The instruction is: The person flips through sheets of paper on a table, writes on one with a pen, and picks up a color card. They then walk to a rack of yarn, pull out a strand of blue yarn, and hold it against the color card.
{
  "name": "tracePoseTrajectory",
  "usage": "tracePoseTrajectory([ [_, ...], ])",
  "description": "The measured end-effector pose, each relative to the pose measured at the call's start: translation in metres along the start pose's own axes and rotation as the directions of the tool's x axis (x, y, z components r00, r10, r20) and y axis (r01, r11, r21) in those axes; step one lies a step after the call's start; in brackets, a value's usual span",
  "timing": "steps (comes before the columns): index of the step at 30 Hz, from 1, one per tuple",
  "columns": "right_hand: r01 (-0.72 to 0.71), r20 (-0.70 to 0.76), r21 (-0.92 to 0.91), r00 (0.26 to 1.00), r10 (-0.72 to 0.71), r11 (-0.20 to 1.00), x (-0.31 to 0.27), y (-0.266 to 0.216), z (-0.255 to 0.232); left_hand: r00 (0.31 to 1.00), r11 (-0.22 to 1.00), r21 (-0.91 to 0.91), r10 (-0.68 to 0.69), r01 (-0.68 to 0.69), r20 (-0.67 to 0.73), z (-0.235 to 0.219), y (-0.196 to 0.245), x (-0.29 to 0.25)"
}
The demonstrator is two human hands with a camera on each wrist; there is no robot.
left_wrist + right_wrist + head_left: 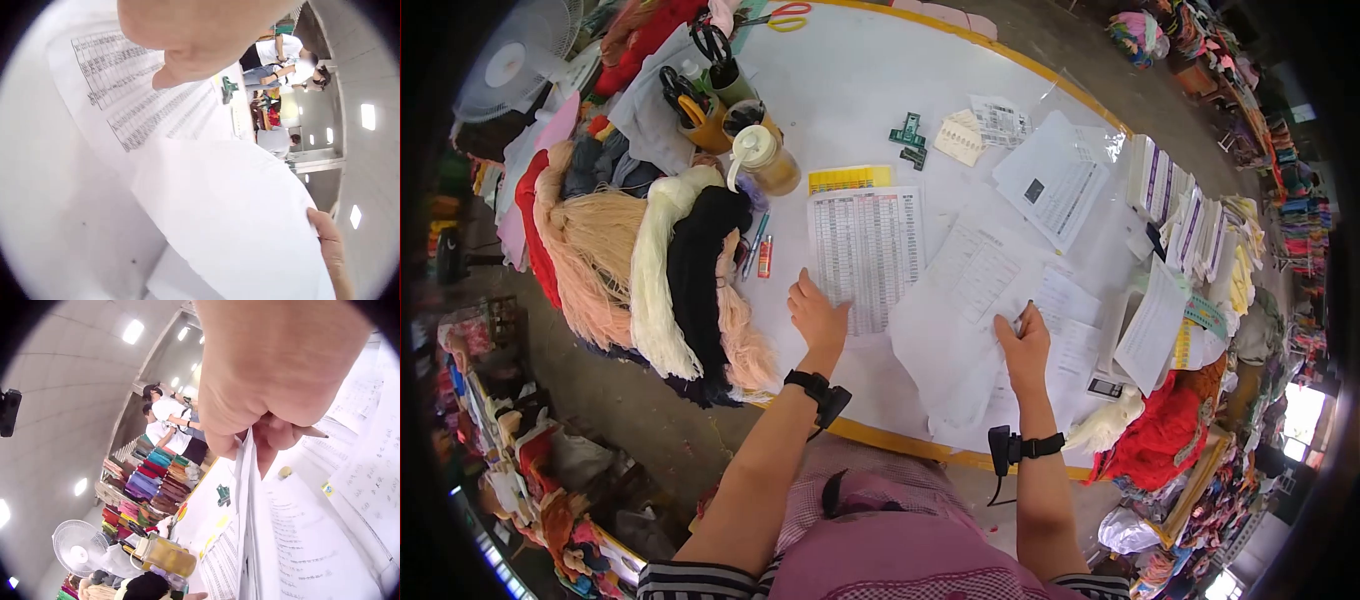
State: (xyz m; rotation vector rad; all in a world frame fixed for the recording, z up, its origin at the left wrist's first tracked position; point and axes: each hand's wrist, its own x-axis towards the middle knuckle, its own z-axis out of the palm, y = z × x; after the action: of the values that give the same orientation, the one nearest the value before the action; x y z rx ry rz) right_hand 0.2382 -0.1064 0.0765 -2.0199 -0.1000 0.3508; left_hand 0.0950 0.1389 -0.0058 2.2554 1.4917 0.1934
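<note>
My right hand (pixel 1026 345) pinches a few thin white sheets of paper (pixel 945 345) by their right edge. The sheets stand raised and slightly bowed, seen edge-on in the right wrist view. A dark pointed tip (pixel 315 432), like that of a pencil, sticks out from under the same hand. My left hand (pixel 818 318) lies at the left edge of a printed table sheet (pixel 867 250), its fingers relaxed and pointing up the table. In the left wrist view, its thumb (pixel 169 76) rests over the printed rows.
Yarn hanks (pixel 665 275) hang over the table's left edge. A lidded jar (pixel 770 165) and scissors holders stand behind them. Green clips (pixel 908 140) lie at the back. Stacked papers (pixel 1190 220) and red yarn (pixel 1160 430) line the right side.
</note>
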Motion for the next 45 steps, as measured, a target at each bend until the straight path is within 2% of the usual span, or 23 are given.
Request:
tracePoseTrajectory([
  [3, 0.009, -0.001, -0.041, 1.0, -0.009, 0.999, -0.002, -0.003, 0.0, 1.0, 0.994, -0.105, 0.026, -0.027, -0.004, 0.006, -0.021, 0.009],
  [5, 0.055, 0.035, -0.031, 0.998, -0.054, 0.998, -0.001, -0.002, -0.002, 0.935, 0.945, -0.284, -0.052, 0.159, 0.351, -0.002, -0.031, 0.017],
  [6, 0.056, 0.032, -0.032, 0.998, -0.055, 0.998, -0.002, -0.005, -0.002, 0.935, 0.945, -0.286, -0.049, 0.158, 0.352, -0.002, -0.038, 0.017],
  [8, 0.068, -0.062, -0.094, 0.995, -0.074, 0.993, -0.006, -0.015, 0.005, 0.973, 0.948, -0.314, 0.115, -0.047, 0.199, 0.0, -0.052, 0.012],
  [9, 0.069, -0.062, -0.093, 0.995, -0.074, 0.993, -0.007, -0.025, 0.007, 0.973, 0.949, -0.313, 0.115, -0.049, 0.198, 0.0, -0.051, 0.012],
  [10, 0.113, -0.063, -0.087, 0.991, -0.119, 0.99, -0.009, -0.038, 0.011, 0.972, 0.944, -0.233, 0.235, -0.234, -0.024, 0.0, -0.051, 0.011],
  [11, 0.158, -0.062, -0.081, 0.985, -0.163, 0.984, -0.011, -0.049, 0.015, 0.904, 0.913, -0.111, 0.359, -0.392, -0.232, 0.0, -0.05, 0.009],
  [15, 0.104, 0.074, -0.168, 0.993, -0.092, 0.98, -0.011, -0.056, 0.033, 0.946, 0.958, -0.079, 0.255, -0.275, -0.199, 0.012, -0.032, 0.016],
  [17, 0.36, 0.208, -0.165, 0.923, -0.324, 0.918, -0.005, -0.023, 0.05, 0.999, 0.949, -0.316, 0.023, -0.015, 0.022, 0.012, -0.022, 0.017],
  [20, 0.318, 0.223, -0.188, 0.935, -0.275, 0.929, -0.012, -0.038, 0.067, 0.99, 0.987, -0.158, 0.061, -0.041, 0.126, 0.007, -0.022, 0.017],
  [24, 0.32, 0.223, -0.171, 0.934, -0.28, 0.932, -0.016, -0.042, 0.079, 0.992, 0.969, -0.218, 0.125, -0.119, 0.012, 0.0, -0.024, 0.007],
  [27, 0.351, 0.235, -0.233, 0.925, -0.297, 0.907, -0.015, -0.044, 0.082, 0.998, 0.974, -0.22, 0.057, -0.046, 0.04, -0.005, -0.031, 0.008],
  [29, 0.391, 0.224, -0.264, 0.914, -0.338, 0.882, -0.014, -0.048, 0.074, 0.971, 0.963, -0.245, -0.058, 0.115, 0.23, -0.006, -0.039, 0.014],
  [30, 0.427, 0.212, -0.296, 0.902, -0.377, 0.854, -0.014, -0.052, 0.068, 0.972, 0.962, -0.245, -0.062, 0.119, 0.228, -0.007, -0.039, 0.016],
  [31, 0.43, 0.217, -0.294, 0.9, -0.378, 0.853, -0.015, -0.062, 0.059, 0.994, 0.983, -0.185, 0.012, 0.008, 0.108, -0.008, -0.04, 0.017],
  [32, 0.437, 0.229, -0.422, 0.899, -0.373, 0.794, -0.018, -0.075, 0.046, 0.995, 0.989, -0.109, 0.097, -0.097, -0.004, -0.009, -0.04, 0.019],
  [33, 0.438, 0.241, -0.542, 0.899, -0.367, 0.717, -0.02, -0.087, 0.037, 0.996, 0.99, -0.108, 0.093, -0.093, -0.003, -0.006, -0.04, 0.026],
  [36, 0.474, 0.292, -0.639, 0.878, -0.379, 0.606, -0.026, -0.107, 0.03, 0.981, 0.955, -0.224, 0.184, -0.194, -0.067, 0.008, -0.032, 0.065],
  [39, 0.582, 0.364, -0.596, 0.81, -0.459, 0.554, -0.022, -0.103, 0.052, 0.97, 0.956, -0.177, 0.22, -0.236, -0.106, 0.017, -0.008, 0.089],
  [41, 0.566, 0.375, -0.558, 0.825, -0.423, 0.607, -0.019, -0.097, 0.071, 0.995, 0.979, -0.191, 0.086, -0.075, 0.047, 0.009, 0.009, 0.095],
  [42, 0.54, 0.38, -0.52, 0.84, -0.387, 0.662, -0.018, -0.093, 0.081, 0.995, 0.979, -0.189, 0.084, -0.073, 0.049, 0.007, 0.01, 0.097],
  [44, 0.53, 0.381, -0.497, 0.845, -0.376, 0.687, -0.013, -0.078, 0.095, 0.947, 0.978, -0.19, -0.017, 0.082, 0.32, 0.007, 0.013, 0.102],
  [45, 0.524, 0.389, -0.463, 0.845, -0.368, 0.714, -0.01, -0.071, 0.102, 0.947, 0.979, -0.187, -0.017, 0.081, 0.321, 0.009, 0.013, 0.099],
])
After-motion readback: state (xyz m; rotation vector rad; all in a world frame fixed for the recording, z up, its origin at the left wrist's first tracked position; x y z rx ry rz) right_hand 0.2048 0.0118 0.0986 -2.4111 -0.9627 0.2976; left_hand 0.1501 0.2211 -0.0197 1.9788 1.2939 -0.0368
